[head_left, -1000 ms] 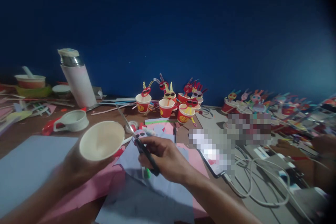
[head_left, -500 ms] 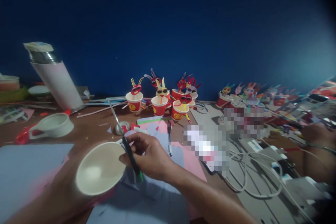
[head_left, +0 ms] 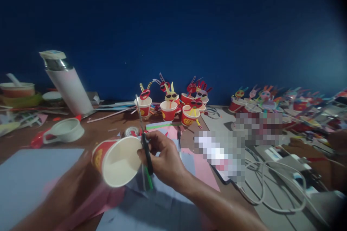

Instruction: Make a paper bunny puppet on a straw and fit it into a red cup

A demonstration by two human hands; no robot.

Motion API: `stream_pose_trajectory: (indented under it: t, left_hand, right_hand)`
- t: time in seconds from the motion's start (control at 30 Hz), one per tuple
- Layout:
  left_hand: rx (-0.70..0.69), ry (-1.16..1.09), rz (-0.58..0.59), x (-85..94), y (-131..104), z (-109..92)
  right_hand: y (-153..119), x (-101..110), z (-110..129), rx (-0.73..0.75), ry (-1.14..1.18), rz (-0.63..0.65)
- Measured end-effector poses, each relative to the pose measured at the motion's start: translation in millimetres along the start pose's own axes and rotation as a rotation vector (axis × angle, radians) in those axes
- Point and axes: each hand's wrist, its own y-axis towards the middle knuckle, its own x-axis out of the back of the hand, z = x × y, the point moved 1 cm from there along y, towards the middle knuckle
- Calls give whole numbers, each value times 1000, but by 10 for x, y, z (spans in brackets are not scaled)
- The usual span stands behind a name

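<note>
My left hand (head_left: 84,168) is blurred and holds a red and yellow paper cup (head_left: 123,162), tilted so that its cream inside faces me. Its fingers are mostly hidden by the cup. In my right hand (head_left: 164,155) is a pair of scissors (head_left: 146,151), with a black and green handle and the thin blades pointing up. The right fingertips are right beside the cup's rim. Sheets of blue paper (head_left: 168,205) and pink paper (head_left: 206,173) lie beneath my hands.
Several decorated paper cups (head_left: 168,111) stand by the blue wall. To the left are a white flask (head_left: 72,92) and a pale mug (head_left: 67,130). A tape roll (head_left: 132,131), a pen (head_left: 179,137), a phone (head_left: 217,153) and cables (head_left: 257,198) lie about. Another person's arm (head_left: 317,158) is at right.
The cup has turned, so its red printed side now shows at left. The scissors stand more upright. The whole view has shifted slightly, moving objects rightward in the picture.
</note>
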Motion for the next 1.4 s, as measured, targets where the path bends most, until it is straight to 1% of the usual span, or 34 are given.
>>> stream_pose_trajectory:
  t: [0.07, 0.13, 0.23, 0.33, 0.43, 0.47, 0.5, 0.53, 0.63, 0.77, 0.87, 0.97, 1.03, 1.13, 1.27, 1.4]
  left_hand:
    - [123, -54, -19, -78, -62, -1]
    - [204, -89, -3, -141, -95, -25]
    - [222, -127, 22, -173, -71, -98]
    - [161, -160, 9, -141, -1, -213]
    - [27, -186, -13, -79, 52, -343]
    - [-67, -186, -26, -53, 62, -385]
    - [-119, -181, -43, -25, 72, -416]
    - [-153, -177, -63, 5, 81, -441]
    - [-187, -215, -72, 76, 104, -477]
    - [-168, -211, -65, 90, 102, -467]
    - [-133, -170, -68, 59, 96, -434]
    - [-68, -115, -100, 29, 98, -380]
    - [-19, -96, -128, 16, 104, -338]
    - [-10, -51, -141, 2, 119, -282]
    - [-19, 67, -151, 6, 145, -220]
    - [12, 51, -123, 11, 165, -181]
  right_hand:
    - [-17, -15, -24, 33, -59, 6]
    - [-23, -22, -52, 53, -102, 23]
    - [-9, 0, -64, 56, -122, 46]
    - [7, 62, -5, 81, -125, 59]
    - [-19, 137, 124, 80, -177, 146]
    - [-36, 164, 173, 54, -224, 181]
    - [-55, 191, 222, 25, -286, 235]
    - [-73, 220, 271, 21, -364, 273]
    - [-124, 294, 403, 37, -627, 364]
    - [-192, 304, 514, 40, -809, 442]
    - [-228, 249, 530, 52, -894, 425]
    - [-249, 181, 498, 83, -963, 376]
    - [-264, 141, 456, 112, -1003, 369]
    - [-290, 96, 379, 172, -1078, 368]
    - [-327, 40, 321, 204, -1195, 425]
    - [-329, -7, 342, 208, -1277, 486]
